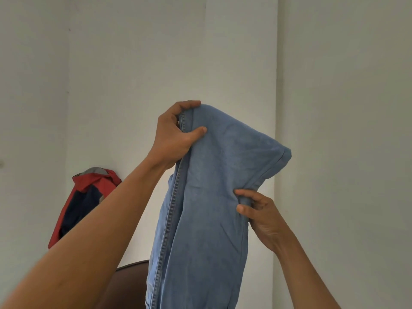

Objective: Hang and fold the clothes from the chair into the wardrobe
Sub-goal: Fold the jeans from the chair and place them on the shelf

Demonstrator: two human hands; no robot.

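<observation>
Denim, a light-blue pair of jeans (207,197), hangs between both hands: left hand (176,134) grips its upper seam edge, right hand (260,212) pinches lower down.

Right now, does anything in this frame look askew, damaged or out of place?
Nothing looks damaged. The light blue denim garment hangs lopsided: the left hand grips it higher than the right hand.
</observation>
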